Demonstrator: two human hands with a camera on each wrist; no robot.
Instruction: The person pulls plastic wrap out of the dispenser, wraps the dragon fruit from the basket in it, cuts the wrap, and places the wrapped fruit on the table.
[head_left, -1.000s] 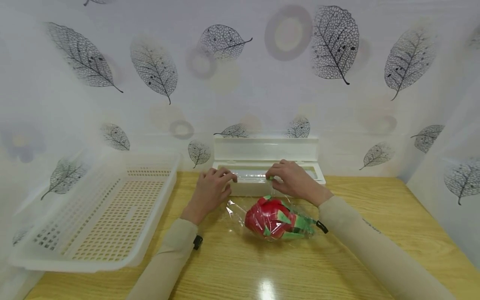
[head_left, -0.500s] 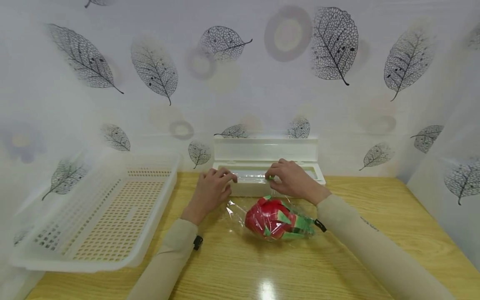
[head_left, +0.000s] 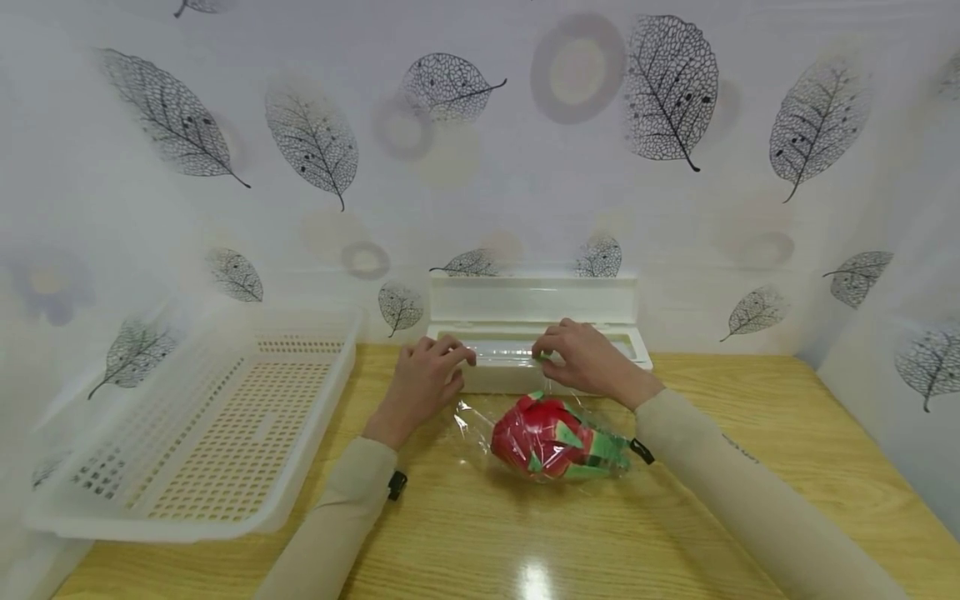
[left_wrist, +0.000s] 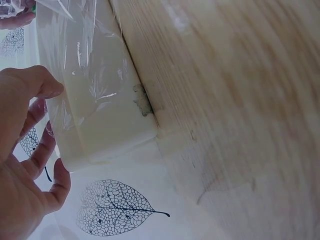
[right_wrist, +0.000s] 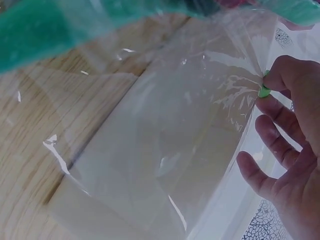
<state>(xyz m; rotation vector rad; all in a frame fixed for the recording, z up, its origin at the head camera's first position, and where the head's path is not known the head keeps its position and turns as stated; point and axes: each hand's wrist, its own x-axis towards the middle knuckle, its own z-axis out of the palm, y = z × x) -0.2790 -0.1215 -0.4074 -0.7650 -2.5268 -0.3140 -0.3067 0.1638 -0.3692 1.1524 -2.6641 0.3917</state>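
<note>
A white cling film box [head_left: 498,381] stands near the wall with its lid up and a clear roll [head_left: 498,351] inside. My left hand [head_left: 426,379] grips its front rim near the left end, thumb on the film-covered front wall [left_wrist: 95,100]. The right hand [head_left: 581,357] pinches a small green slider [right_wrist: 264,86] between thumb and index finger at the rim. Clear film [right_wrist: 220,95] bunches into creases at that slider; the other right fingers are loosely bent. In front of the box lies a red and green dragon fruit [head_left: 543,437] under clear film.
A white perforated plastic basket [head_left: 281,492] stands on the left of the wooden table [head_left: 465,542]. Behind the box hangs a pale sheet with leaf prints [head_left: 667,92]. Each wrist carries a strap with a black buckle [head_left: 397,485].
</note>
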